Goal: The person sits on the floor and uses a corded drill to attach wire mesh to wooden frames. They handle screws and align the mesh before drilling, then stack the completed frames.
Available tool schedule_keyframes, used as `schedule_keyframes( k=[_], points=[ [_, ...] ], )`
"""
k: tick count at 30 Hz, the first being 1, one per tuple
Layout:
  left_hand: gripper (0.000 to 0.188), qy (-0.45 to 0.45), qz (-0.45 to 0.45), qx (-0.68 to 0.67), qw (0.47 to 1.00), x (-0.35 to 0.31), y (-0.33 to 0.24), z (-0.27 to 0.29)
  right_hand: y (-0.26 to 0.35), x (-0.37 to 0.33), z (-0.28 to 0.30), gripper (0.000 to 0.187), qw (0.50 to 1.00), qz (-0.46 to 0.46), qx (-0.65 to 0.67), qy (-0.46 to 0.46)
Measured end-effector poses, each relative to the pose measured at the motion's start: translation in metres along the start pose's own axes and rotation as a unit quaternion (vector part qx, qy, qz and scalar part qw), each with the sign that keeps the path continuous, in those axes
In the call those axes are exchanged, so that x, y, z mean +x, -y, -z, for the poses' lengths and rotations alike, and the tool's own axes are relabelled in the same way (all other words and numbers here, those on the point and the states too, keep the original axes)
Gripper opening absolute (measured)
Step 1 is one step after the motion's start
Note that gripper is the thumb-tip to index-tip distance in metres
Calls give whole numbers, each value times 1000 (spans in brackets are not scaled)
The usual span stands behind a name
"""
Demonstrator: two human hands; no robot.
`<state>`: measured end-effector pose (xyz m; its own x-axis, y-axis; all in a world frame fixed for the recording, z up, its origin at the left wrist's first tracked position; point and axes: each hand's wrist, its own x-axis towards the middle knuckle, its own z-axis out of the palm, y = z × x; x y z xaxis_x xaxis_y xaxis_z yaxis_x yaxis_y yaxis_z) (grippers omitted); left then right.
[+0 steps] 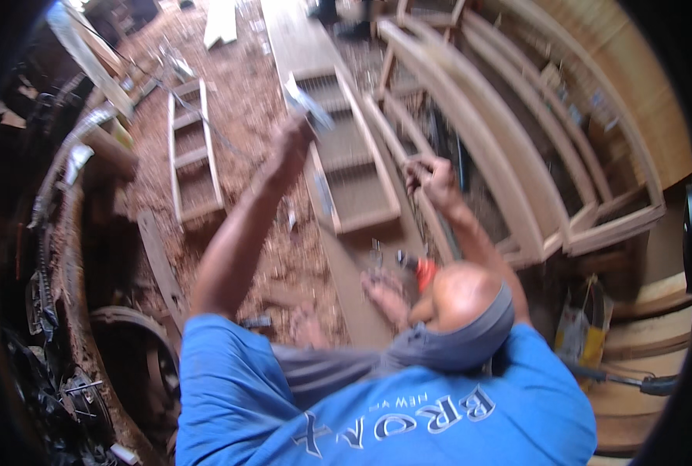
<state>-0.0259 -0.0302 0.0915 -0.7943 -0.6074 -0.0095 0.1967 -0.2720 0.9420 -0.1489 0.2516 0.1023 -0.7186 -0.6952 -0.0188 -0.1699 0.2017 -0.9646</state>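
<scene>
My left hand [295,133], blurred by motion, is closed on a pale blue-white strip [312,106] whose kind I cannot make out. The strip lies over the left rail of a ladder-like wooden frame [367,220], which rests on a long, wide board [338,264]. Right of that frame, my right hand [435,180] has its fingers curled in a pinch above a narrow wooden rail [392,136]. Whatever is in those fingers is too small to tell. Near my bent knee sits a red-and-black tool [423,272], partly hidden, that looks like a drill.
Another ladder-like frame [176,167] lies on the floor, which is strewn with wood shavings [253,78]. Large wooden frames [509,155] stand close on the right. A round metal ring [140,322] and a long brown pole [74,272] are at the left. My feet [385,295] are near the board.
</scene>
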Motion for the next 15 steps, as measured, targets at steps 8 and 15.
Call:
schedule_keyframes(
  k=[8,15],
  points=[
    [22,-141,-19,-105,984,-12,-46,40,-107,-54,-6,13,981,-191,-11,28],
    [27,-102,-19,-27,994,-8,-32,40,-158,-34,-49,23,958,-13,-250,139]
  ],
)
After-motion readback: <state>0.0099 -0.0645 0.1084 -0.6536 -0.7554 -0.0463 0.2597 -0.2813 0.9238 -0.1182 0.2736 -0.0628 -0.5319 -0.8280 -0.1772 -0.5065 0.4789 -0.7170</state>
